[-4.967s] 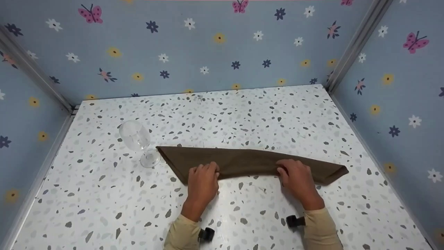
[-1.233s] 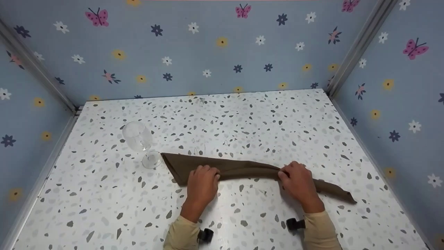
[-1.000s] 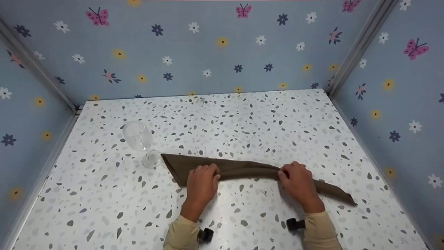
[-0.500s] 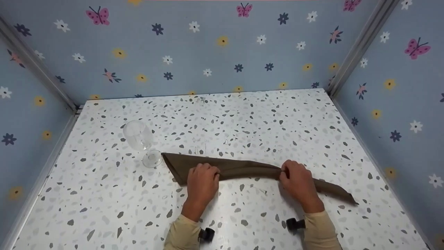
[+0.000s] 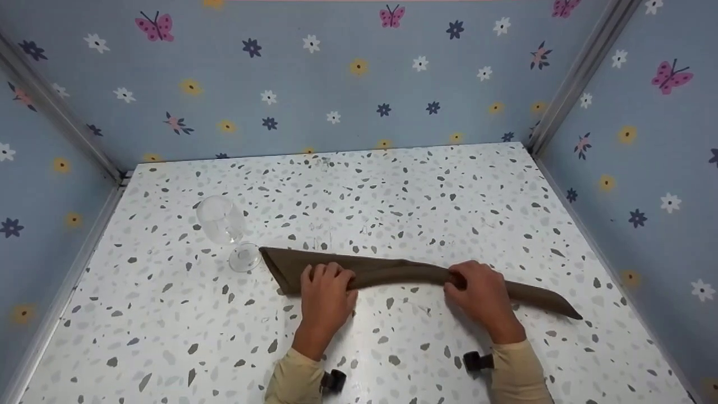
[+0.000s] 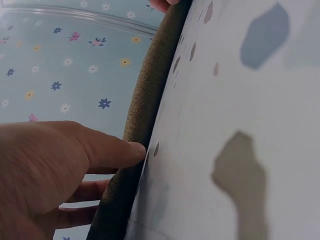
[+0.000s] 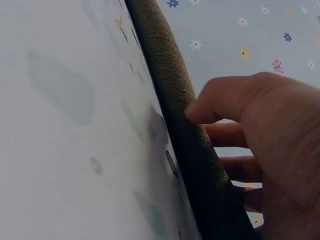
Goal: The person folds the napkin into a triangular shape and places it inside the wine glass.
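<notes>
Brown cloth (image 5: pixel 402 272) lies on the table (image 5: pixel 387 196), just right of the wineglass (image 5: pixel 220 221), pinched between thumb and fingers by left hand (image 5: pixel 327 297) and right hand (image 5: pixel 483 297); its right end seems rolled, the wider left end unfinished.

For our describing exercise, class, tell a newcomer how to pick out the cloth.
Find the white speckled table below the flowered wall. On it, the left hand and right hand hold a long cloth. Unlike the clear glass by its left end, it is dark brown and tapers rightward.
</notes>
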`<action>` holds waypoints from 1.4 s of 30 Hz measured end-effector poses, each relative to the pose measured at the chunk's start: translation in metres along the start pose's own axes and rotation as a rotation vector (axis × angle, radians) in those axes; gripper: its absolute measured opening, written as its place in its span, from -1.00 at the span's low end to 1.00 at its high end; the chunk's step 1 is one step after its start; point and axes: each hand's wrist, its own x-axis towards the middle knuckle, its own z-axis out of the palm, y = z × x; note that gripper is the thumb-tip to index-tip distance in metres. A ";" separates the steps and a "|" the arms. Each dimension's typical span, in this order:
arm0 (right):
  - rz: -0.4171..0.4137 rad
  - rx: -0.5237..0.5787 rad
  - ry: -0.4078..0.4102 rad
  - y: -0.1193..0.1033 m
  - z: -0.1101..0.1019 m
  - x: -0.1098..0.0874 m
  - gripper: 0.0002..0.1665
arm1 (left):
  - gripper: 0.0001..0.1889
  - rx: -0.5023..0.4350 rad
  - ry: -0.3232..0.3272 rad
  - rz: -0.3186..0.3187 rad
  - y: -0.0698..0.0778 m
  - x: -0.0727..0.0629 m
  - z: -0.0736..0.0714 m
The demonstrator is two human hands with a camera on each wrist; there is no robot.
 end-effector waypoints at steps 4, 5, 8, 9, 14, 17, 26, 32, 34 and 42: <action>0.013 -0.010 -0.030 -0.001 -0.001 0.002 -0.70 | -0.86 -0.008 -0.003 -0.011 0.000 0.001 0.001; 0.009 -0.012 -0.026 -0.001 0.000 0.002 -0.72 | -0.87 -0.007 -0.005 -0.015 0.000 0.001 0.001; -0.017 -0.018 0.000 -0.001 0.001 0.002 -0.81 | -0.90 -0.007 -0.006 -0.019 0.000 0.002 0.002; -0.029 -0.020 0.010 -0.001 0.001 0.002 -0.84 | -0.91 -0.004 -0.005 -0.019 0.000 0.002 0.003; -0.037 -0.019 0.025 -0.001 0.003 0.001 -0.92 | -0.93 0.003 -0.004 -0.016 0.001 0.002 0.004; -0.009 -0.003 0.014 -0.001 0.002 0.001 -0.91 | -0.95 0.006 -0.018 -0.017 0.001 0.002 0.004; -0.003 -0.022 0.039 -0.003 0.002 0.002 -0.87 | -0.95 0.009 -0.042 -0.012 0.003 0.002 0.003; 0.016 -0.030 0.026 -0.002 0.003 0.001 -0.86 | -0.91 -0.021 -0.082 -0.031 0.003 0.000 0.002; 0.021 -0.027 0.020 -0.002 0.003 0.001 -0.84 | -0.90 -0.025 -0.103 -0.041 0.003 0.000 0.002; -0.004 0.037 0.042 -0.003 0.005 0.003 -0.79 | -0.96 -0.106 -0.071 -0.079 -0.001 0.004 0.004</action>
